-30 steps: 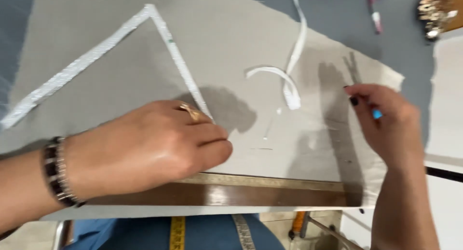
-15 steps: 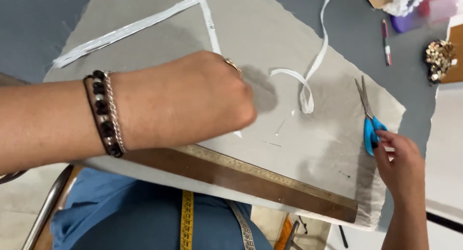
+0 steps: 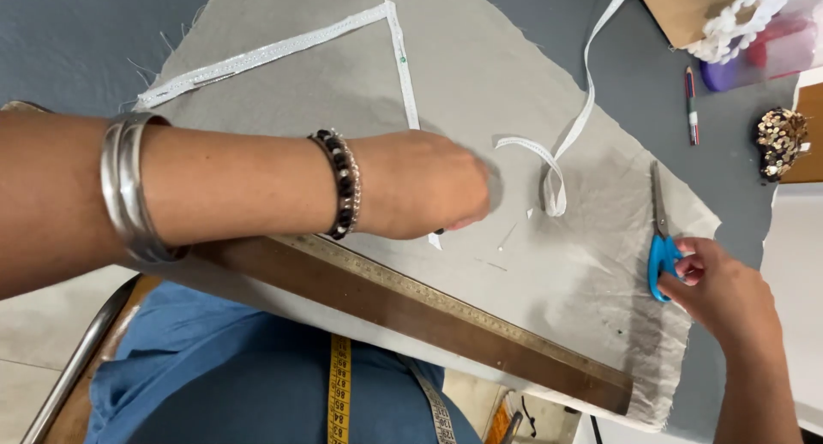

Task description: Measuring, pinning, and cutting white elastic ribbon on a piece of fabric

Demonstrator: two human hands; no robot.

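Note:
My left hand [image 3: 420, 183] reaches across a grey fabric piece [image 3: 480, 75], fingers curled down over the lower end of a white trim strip [image 3: 399, 50] that lies along the cloth in an angle. Its fingertips are hidden beneath the hand. A beaded bracelet and silver bangles sit on that arm. My right hand [image 3: 724, 290] is at the fabric's right edge, fingers on the blue handles of scissors [image 3: 658, 230], which lie flat on the cloth with the blades pointing away from me. A loose white ribbon [image 3: 553, 165] loops between the two hands.
A long wooden ruler [image 3: 429, 311] lies along the fabric's near edge. A yellow measuring tape [image 3: 340, 384] hangs over my blue garment. On the grey table at the right lie a pen [image 3: 691, 105], a gold sequin piece [image 3: 778, 140] and a pile of white cord [image 3: 746, 24].
My left hand has slid rightward along the fabric toward the trim's lower end. The right hand with the scissors has moved down, and the scissors now lie flat on the cloth.

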